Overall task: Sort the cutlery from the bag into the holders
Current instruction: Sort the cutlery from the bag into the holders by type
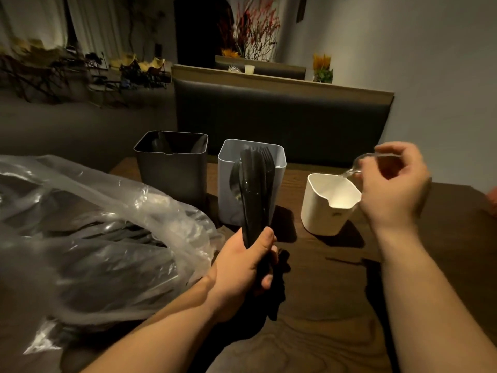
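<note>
While the left hand (242,267) grips a bundle of black plastic cutlery (252,195) by the handles, fingers wrapped round it and the heads pointing up, the right hand (390,184) pinches a clear plastic utensil (357,164) in curled fingers just over the far rim of the white holder (322,211). The clear piece is blurred; I cannot tell whether it is a spoon or a fork.

The bundle shows fork tines at the top and at least one spoon bowl on its left side, and it stands in front of the pale grey holder (278,168). The dark grey holder (172,179) sits just beside that one on the left, with dim shapes inside, too dark to name. The clear plastic bag (94,224) slumps at the left on the wooden table (322,305), more black cutlery visible through it. A padded bench (282,117) backs the far edge.

The step in hand looks like dropping the clear piece into the white holder. To do it well, I would turn it upright and bring it over the middle of the opening before letting go, as the holder looks light and a knock on the rim could tip it. The left grip should stay firm low on the handles, so the right hand can pull one piece from the mixed bundle without loosening the others.
</note>
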`<state>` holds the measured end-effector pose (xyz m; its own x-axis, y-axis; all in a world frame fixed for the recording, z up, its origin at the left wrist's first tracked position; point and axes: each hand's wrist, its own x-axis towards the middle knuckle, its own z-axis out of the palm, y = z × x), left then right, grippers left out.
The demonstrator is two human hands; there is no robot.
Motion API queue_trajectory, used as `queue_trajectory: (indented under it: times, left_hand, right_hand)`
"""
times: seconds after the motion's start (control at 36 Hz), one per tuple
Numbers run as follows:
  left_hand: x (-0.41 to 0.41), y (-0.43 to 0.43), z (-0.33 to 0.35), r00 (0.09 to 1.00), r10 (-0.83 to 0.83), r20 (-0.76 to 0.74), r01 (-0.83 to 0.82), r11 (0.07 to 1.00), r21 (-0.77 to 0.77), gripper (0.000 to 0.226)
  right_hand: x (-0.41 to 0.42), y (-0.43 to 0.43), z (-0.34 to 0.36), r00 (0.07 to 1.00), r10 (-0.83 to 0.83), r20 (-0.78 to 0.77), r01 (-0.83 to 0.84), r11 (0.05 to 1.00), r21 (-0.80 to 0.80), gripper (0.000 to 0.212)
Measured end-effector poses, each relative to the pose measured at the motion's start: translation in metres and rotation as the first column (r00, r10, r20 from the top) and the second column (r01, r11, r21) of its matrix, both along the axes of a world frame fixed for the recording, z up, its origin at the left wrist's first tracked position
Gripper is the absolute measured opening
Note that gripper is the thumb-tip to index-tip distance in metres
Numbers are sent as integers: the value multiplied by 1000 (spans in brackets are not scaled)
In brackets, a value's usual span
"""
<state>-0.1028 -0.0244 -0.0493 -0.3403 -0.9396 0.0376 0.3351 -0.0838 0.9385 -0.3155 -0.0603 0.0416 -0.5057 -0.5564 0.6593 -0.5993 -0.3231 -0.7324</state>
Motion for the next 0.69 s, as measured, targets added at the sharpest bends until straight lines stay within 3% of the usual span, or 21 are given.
queue_trajectory:
  times: [0.08,0.14,0.28,0.36,0.42,0.44,0.5,0.56,0.61,0.69]
  left_hand:
    - [-2,1,1,999,-16,-28,16,1000,-3,45]
    - [-3,1,1,998,-41,-45,40,999,-13,34]
    - [-2,2,3,996,-87,1,87,996,-13,27]
    - [-2,4,6,1000,-27,-16,27,1000,11,26]
    - [-3,4,6,1000,25,-6,-25,1000,-14,24]
    - [-3,4,5,999,49,6,-49,998,-35,23]
    - [-3,5,5,996,92,18,-90,993,-76,22]
    - [-4,6,6,992,129,11,-128,988,-89,18]
    - [-6,7,9,989,145,3,-144,987,-74,15]
    - [-5,6,10,987,158,-14,-158,986,-43,30]
  right_hand:
    - [-21,-7,-18,919,-258,-300,240,966,-96,10]
    - [-29,-12,-31,855,-302,-423,299,951,-75,8]
    - [-31,-25,-53,823,-67,-565,289,904,315,10]
    - [-22,-22,-49,798,-56,-600,238,944,229,12]
    - [-10,-18,-34,817,-103,-567,203,973,114,16]
    - [-3,-16,-23,860,-43,-508,119,986,119,18]
    - [17,-11,2,912,258,-319,-183,952,246,14]
    - [39,-7,25,810,561,-169,-460,787,411,10]
    - [55,-9,39,695,708,-130,-556,643,526,26]
    - [69,-17,46,672,729,-132,-579,628,520,23]
